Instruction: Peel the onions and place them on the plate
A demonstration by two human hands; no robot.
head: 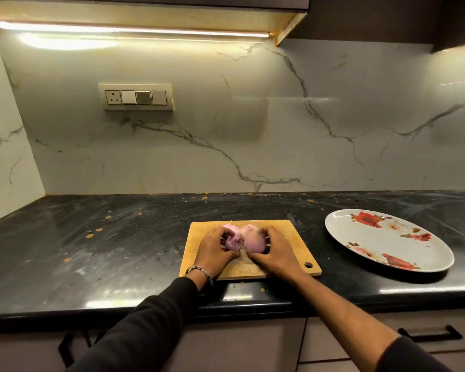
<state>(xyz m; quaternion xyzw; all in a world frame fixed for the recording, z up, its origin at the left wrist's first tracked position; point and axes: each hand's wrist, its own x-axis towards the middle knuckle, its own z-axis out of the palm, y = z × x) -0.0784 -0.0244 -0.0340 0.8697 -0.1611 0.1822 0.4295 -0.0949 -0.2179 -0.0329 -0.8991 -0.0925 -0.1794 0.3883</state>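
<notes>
Head cam, the only view, looking down at a dark speckled bench with a marble-look backsplash behind it.

Hard to make out: the onions sit bunched together on the wooden cutting board, and both hands cover a good part of them. I count four pinkish rounds, two at the back and two nearer the person, but the lower halves are hidden by fingers, so don't hold me to it. The near edge of the board is partly under the wrists. The plate's right rim nearly reaches the frame edge, and the upper cabinets are cut off at the top.

No writing or brand readable anywhere; the switch panel on the wall is just blank rockers and a socket.

The onions look peeled: smooth, pale pink to purple, glossy, the front left one darker purple than the rest.

Left hand curls round the onions from the left side, grip holding them. Right hand does the same from the right, fingers curved over the top, thumb at the front.

The board is at the bench's front edge, about the middle. The floral plate is well apart, toward the right end of the bench, nothing on it.

A bracelet is on the left wrist.
</notes>
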